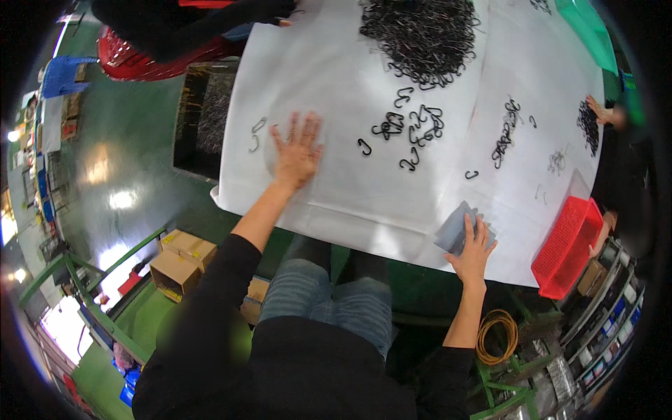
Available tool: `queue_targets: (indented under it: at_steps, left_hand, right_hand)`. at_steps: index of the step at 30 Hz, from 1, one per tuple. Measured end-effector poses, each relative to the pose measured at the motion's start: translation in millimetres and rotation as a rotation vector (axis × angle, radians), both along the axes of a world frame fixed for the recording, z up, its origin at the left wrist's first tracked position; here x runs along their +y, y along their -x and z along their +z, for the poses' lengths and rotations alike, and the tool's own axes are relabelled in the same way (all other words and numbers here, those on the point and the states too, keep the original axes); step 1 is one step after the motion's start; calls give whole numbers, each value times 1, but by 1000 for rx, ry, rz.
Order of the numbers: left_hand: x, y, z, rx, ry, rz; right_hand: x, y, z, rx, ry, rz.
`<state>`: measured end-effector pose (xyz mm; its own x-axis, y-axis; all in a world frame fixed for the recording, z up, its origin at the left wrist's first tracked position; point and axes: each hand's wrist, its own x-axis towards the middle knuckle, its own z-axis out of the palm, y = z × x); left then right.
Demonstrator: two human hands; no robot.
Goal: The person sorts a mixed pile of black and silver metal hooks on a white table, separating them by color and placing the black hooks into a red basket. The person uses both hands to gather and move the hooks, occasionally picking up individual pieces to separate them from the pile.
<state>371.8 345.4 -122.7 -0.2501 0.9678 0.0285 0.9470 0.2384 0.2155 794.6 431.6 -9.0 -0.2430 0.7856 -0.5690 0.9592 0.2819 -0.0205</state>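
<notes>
My left hand [297, 155] lies with fingers spread on the white tabletop sheet [336, 189], left of the middle, holding nothing. Close to it on the left lie a few pale wire hooks [255, 140]. At the near right edge, my right hand [474, 253] rests with its fingers apart on a stack of grey-blue plastic bags [455, 227]. Between and beyond my hands are loose black curved hooks [390, 126], one single hook [365, 147] nearest the left hand. Behind them rises a large heap of black hooks [420, 38].
More hooks [505, 136] lie at the right. A red basket [568, 245] stands at the right corner, a green tray [589, 31] at the far right. Another person's hand [600, 112] touches a small dark pile. A dark-sleeved arm [168, 35] reaches in at far left. Cardboard boxes [183, 262] stand lower left.
</notes>
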Motion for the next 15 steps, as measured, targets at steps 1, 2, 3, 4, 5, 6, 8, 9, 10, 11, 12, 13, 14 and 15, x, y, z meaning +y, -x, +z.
queue_targets:
  at_steps: [1,2,3,4,5,6,8,9,10,11,12,13,14,15]
  left_hand:
    - [-4,16,-4,14,-12,64]
    - [-10,35,-9,29,-24,125]
    - [-15,54,-14,62,-33,141]
    - [-22,76,-18,106,-31,161]
    - [-29,98,-22,163,-26,186]
    - [-36,119,-25,230,0,218]
    - [-50,156,-25,301,95,346]
    - [-57,171,-20,330,39,422]
    - [-60,177,-18,364,63,528]
    - [-62,175,-16,306,-80,544]
    - [-64,172,-10,253,-143,596]
    - [-64,158,-7,269,-150,524]
    - [-61,135,-8,182,-138,425]
    - [-58,110,-7,136,-150,297]
  right_hand:
    - [-1,0,1,28,-8,10]
    - [-2,2,1,41,-14,10]
    - [-2,4,1,48,3,-5]
    - [-3,7,1,41,-6,-11]
    - [-4,10,2,28,9,-27]
    - [-4,15,2,13,19,-43]
    - [-4,23,6,34,5,-19]
    - [-2,27,8,74,-18,-5]
    - [2,32,9,103,-46,7]
    - [8,35,8,178,-120,12]
    - [16,39,6,248,-198,22]
    - [28,40,2,320,-276,34]
    - [44,40,-3,399,-332,4]
    - [62,40,-10,479,-386,-25]
